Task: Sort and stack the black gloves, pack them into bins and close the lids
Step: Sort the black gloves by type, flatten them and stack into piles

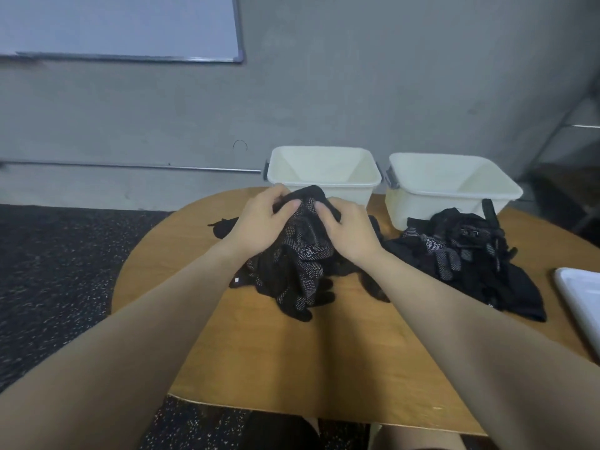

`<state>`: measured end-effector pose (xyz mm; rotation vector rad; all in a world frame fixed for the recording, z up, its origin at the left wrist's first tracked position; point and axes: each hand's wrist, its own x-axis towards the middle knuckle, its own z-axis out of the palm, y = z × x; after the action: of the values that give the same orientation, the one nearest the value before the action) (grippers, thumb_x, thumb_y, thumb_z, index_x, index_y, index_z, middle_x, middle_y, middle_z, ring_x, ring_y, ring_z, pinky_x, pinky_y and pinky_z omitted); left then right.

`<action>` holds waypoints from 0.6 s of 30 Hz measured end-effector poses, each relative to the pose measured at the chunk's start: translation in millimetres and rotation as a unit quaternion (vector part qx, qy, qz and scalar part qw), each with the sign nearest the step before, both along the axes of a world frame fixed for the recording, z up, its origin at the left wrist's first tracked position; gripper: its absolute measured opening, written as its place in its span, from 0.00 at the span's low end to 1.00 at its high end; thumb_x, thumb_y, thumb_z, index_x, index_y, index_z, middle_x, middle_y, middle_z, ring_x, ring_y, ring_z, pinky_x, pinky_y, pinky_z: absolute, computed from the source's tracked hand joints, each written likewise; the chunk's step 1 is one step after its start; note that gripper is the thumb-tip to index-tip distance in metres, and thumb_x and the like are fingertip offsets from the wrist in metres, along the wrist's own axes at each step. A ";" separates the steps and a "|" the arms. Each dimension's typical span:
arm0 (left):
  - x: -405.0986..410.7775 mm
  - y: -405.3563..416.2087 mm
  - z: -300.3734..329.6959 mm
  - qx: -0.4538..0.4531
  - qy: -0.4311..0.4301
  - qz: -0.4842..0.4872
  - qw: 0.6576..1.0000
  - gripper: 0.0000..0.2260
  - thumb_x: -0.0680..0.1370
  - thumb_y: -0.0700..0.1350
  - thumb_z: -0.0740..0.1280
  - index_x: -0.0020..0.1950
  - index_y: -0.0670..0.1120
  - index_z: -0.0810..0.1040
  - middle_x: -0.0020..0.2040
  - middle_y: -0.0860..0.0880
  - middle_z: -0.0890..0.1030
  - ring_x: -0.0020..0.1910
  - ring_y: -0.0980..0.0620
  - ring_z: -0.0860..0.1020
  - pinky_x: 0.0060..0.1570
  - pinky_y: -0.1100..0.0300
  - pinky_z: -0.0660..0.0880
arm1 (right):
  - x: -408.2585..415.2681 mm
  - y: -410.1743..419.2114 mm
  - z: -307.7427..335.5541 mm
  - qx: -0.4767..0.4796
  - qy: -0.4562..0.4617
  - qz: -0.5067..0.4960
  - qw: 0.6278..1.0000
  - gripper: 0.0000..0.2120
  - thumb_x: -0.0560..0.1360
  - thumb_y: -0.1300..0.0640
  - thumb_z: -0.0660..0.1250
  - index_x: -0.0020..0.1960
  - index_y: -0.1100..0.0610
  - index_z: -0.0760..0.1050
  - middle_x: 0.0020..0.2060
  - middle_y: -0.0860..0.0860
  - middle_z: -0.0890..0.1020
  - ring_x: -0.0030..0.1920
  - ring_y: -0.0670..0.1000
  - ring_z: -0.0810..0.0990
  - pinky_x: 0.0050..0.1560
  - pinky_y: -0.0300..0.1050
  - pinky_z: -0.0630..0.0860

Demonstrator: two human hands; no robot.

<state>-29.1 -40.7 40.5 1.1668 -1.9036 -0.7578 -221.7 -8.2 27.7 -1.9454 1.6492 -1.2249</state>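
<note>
A heap of black gloves with white grip dots lies in the middle of the wooden table. My left hand and my right hand both grip one black glove at the top of the heap, lifted a little above it. A second heap of black gloves lies to the right. Two white bins stand open at the table's far side: the left bin just behind my hands, the right bin behind the second heap. Both look empty.
A white lid or tray lies at the table's right edge. One flat black glove lies left of my left hand. Dark speckled floor lies to the left, a grey wall behind, a whiteboard upper left.
</note>
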 end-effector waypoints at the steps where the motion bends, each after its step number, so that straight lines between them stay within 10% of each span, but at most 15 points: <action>1: -4.2 5.7 10.3 0.009 0.023 -0.003 1.000 0.07 0.84 0.49 0.66 0.51 0.46 0.77 0.47 0.49 0.85 0.47 0.52 0.83 0.53 0.51 0.79 | -0.9 5.1 9.7 -0.003 -0.017 -0.001 1.000 0.17 0.84 0.49 0.62 0.38 0.50 0.76 0.32 0.47 0.80 0.34 0.45 0.76 0.38 0.44 0.69; 8: -22.1 58.6 56.8 0.032 0.167 0.000 0.985 0.07 0.85 0.46 0.64 0.49 0.48 0.77 0.38 0.53 0.84 0.36 0.56 0.81 0.41 0.57 0.77 | -14.2 51.1 68.4 0.010 -0.127 0.003 0.992 0.23 0.84 0.54 0.63 0.31 0.58 0.66 0.25 0.43 0.67 0.30 0.43 0.64 0.34 0.41 0.61; 13: -26.6 106.3 54.0 0.071 0.192 0.008 0.979 0.09 0.85 0.45 0.63 0.48 0.45 0.78 0.38 0.51 0.83 0.36 0.52 0.79 0.42 0.54 0.76 | -31.8 98.5 75.0 0.042 -0.149 0.019 0.988 0.26 0.82 0.45 0.64 0.44 0.70 0.75 0.35 0.59 0.74 0.38 0.49 0.70 0.43 0.47 0.66; 18: -36.1 151.0 36.4 0.112 0.233 0.018 0.966 0.10 0.86 0.45 0.62 0.51 0.39 0.75 0.40 0.43 0.80 0.36 0.46 0.76 0.38 0.51 0.78 | -46.1 149.3 64.1 0.074 -0.139 0.016 0.987 0.20 0.83 0.47 0.65 0.39 0.59 0.80 0.32 0.43 0.77 0.33 0.42 0.73 0.42 0.39 0.68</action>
<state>-65.3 110.3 76.9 1.0376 -1.4285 -1.1394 -267.8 141.2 91.8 -1.6247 1.5130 -1.2575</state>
